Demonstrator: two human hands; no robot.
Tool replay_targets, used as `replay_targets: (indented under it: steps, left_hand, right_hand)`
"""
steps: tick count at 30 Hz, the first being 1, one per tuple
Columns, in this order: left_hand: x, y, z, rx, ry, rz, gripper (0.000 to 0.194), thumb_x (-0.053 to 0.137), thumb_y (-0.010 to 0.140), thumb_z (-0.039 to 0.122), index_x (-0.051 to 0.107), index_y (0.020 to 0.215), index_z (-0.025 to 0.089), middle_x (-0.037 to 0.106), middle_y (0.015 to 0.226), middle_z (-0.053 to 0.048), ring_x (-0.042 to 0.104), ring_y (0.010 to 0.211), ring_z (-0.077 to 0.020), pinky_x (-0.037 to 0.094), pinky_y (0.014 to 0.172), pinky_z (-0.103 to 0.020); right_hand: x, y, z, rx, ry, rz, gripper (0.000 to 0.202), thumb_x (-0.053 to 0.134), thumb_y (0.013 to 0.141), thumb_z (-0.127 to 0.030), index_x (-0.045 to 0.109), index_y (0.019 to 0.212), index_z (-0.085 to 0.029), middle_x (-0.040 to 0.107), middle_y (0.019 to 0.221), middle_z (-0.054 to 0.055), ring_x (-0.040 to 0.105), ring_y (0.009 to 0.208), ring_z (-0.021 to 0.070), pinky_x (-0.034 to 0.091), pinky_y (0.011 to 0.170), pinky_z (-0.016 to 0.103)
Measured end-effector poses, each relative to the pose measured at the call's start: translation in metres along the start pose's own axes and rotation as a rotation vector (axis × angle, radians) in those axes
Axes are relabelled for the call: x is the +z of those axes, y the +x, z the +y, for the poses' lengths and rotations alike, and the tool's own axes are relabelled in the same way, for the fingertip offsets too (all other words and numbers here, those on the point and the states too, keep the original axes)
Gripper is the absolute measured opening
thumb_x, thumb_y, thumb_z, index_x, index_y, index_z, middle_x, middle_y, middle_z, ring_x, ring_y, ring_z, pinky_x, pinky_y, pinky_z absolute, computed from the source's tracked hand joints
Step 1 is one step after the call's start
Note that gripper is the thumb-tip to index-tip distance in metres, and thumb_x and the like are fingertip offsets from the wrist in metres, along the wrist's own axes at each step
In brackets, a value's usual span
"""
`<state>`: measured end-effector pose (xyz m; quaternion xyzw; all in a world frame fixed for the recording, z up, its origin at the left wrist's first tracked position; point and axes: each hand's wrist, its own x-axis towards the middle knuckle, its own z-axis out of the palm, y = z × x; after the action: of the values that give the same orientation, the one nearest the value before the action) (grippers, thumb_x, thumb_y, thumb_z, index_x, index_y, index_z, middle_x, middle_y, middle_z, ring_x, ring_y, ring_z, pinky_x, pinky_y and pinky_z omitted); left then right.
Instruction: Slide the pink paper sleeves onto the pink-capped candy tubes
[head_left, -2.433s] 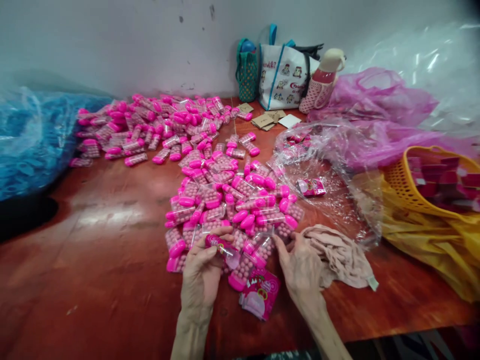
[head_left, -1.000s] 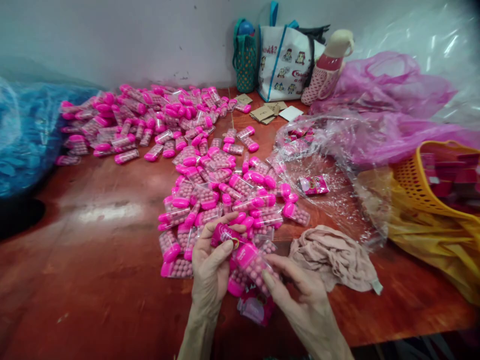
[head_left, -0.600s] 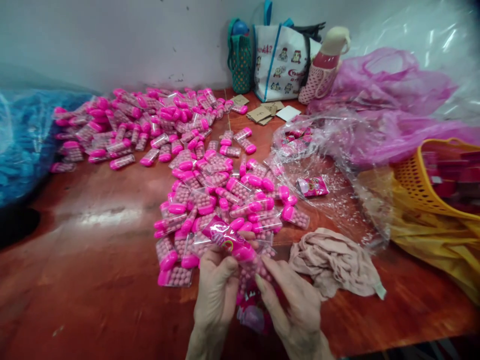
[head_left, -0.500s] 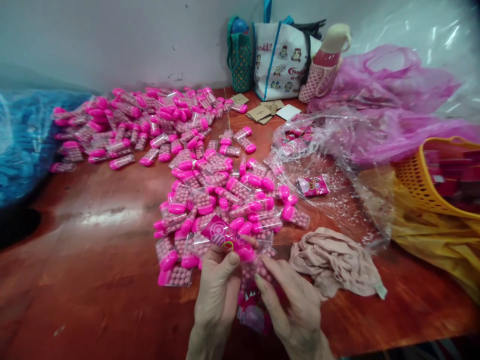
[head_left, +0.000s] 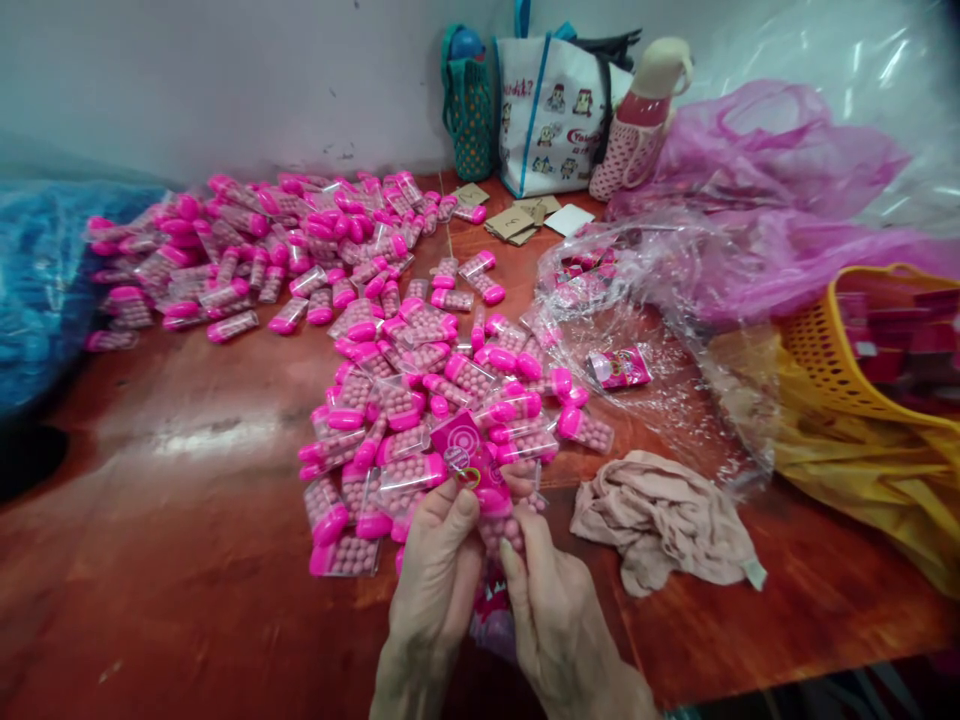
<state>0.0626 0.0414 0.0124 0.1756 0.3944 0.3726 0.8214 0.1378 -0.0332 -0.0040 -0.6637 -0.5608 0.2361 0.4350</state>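
Note:
Both hands meet low in the middle, over the near edge of a pile of clear candy containers (head_left: pixel 409 470) with bright pink caps and round pink candies. My left hand (head_left: pixel 436 565) pinches a printed magenta sleeve (head_left: pixel 459 445) between thumb and fingers. Fingers of my right hand (head_left: pixel 555 590) grip one clear candy container (head_left: pixel 501 536), its pink cap up against the sleeve. Whether the cap is inside the sleeve I cannot tell. Below and between the hands, more magenta printed packaging (head_left: pixel 491 600) shows, partly hidden.
A crumpled beige cloth (head_left: pixel 664 520) lies right of the hands. Beyond it are clear plastic wrap (head_left: pixel 675 400), a small printed packet (head_left: pixel 619 367) and a yellow basket (head_left: pixel 832 360). A white tote bag (head_left: pixel 555 120) and pink bottle (head_left: pixel 645 120) stand behind. A blue bag (head_left: pixel 37 290) sits left.
The sleeve has turned more upright in my left hand. My right hand has closed in on the container and shifted slightly left. The whole view has moved a little.

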Motion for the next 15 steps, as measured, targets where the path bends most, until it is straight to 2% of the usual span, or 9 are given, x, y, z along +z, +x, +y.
replay_targets:
  steps: [7,11,15]
  left_hand:
    - [0.001,-0.006,-0.005,0.015,0.004,-0.011,0.016,0.07,0.071,0.026,0.072,0.081,0.014,0.071,0.08,-0.009,0.066,0.074,-0.0223,0.053,0.071,-0.034]
    - [0.0,-0.012,-0.013,0.026,-0.021,-0.017,0.017,0.064,0.077,0.027,0.072,0.084,0.015,0.071,0.082,-0.01,0.065,0.079,-0.022,0.052,0.073,-0.032]
    - [-0.001,-0.017,-0.015,0.016,-0.054,0.023,0.015,0.064,0.077,0.026,0.072,0.085,0.016,0.07,0.076,-0.007,0.065,0.072,-0.0189,0.052,0.071,-0.03]
  right_hand:
    - [0.003,-0.002,-0.002,-0.066,-0.019,0.074,0.025,0.029,0.092,-0.012,0.04,0.114,-0.013,0.066,0.083,0.01,0.068,0.066,0.0194,0.052,0.054,0.025]
    - [0.003,-0.003,-0.007,0.041,0.087,0.093,0.022,0.03,0.093,-0.016,0.045,0.108,-0.016,0.067,0.079,0.006,0.068,0.063,0.0175,0.051,0.054,0.023]
    - [0.002,-0.004,-0.009,0.092,0.191,0.067,0.025,0.027,0.095,-0.02,0.048,0.107,-0.018,0.067,0.074,0.004,0.066,0.056,0.0152,0.05,0.051,0.02]
